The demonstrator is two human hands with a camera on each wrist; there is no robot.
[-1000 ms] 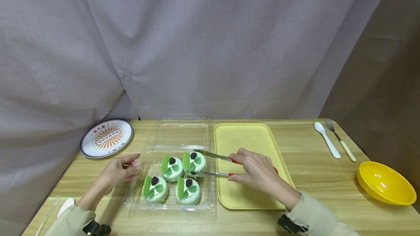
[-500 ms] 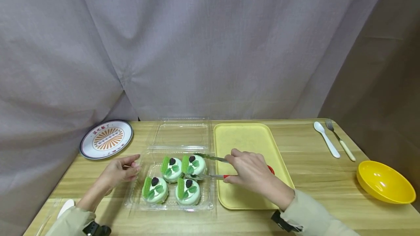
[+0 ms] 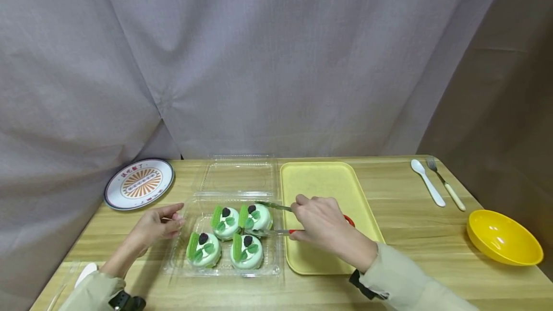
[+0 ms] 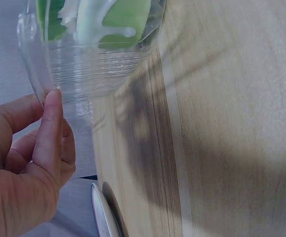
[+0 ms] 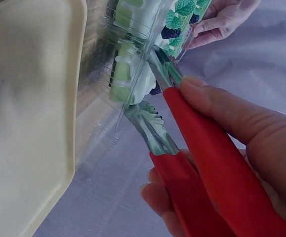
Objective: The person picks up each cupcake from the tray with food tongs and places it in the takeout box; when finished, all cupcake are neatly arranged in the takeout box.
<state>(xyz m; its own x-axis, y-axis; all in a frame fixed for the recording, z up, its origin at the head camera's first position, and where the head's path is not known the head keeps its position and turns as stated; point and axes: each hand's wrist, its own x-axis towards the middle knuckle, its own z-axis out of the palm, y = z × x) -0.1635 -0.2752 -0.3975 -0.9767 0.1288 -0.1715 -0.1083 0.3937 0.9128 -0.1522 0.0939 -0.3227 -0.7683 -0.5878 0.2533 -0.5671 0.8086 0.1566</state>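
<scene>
My left hand (image 3: 156, 227) pinches the left rim of a clear plastic clamshell box (image 4: 78, 74) between thumb and fingertip. Several round pale-green cakes (image 3: 247, 252), each topped with a blackberry, leaves and a green slice, sit in the box. My right hand (image 3: 326, 224) grips red-handled metal tongs (image 5: 202, 148) over the yellow tray. The tong arms are spread around the back right cake (image 3: 261, 217), one at its far side and one at its near side. Whether the tips press on it I cannot tell.
The box's transparent lid (image 3: 237, 176) lies folded back. A yellow tray (image 3: 317, 176) adjoins the box on the right. At the back left is a patterned plate (image 3: 140, 185). A white spoon (image 3: 427, 182), a fork (image 3: 447, 184) and a yellow bowl (image 3: 503, 239) are on the right.
My right hand and the tongs have shifted left, their tips moving further around the back right cake. That cake nudged slightly left at first. The left hand stays on the rim.
</scene>
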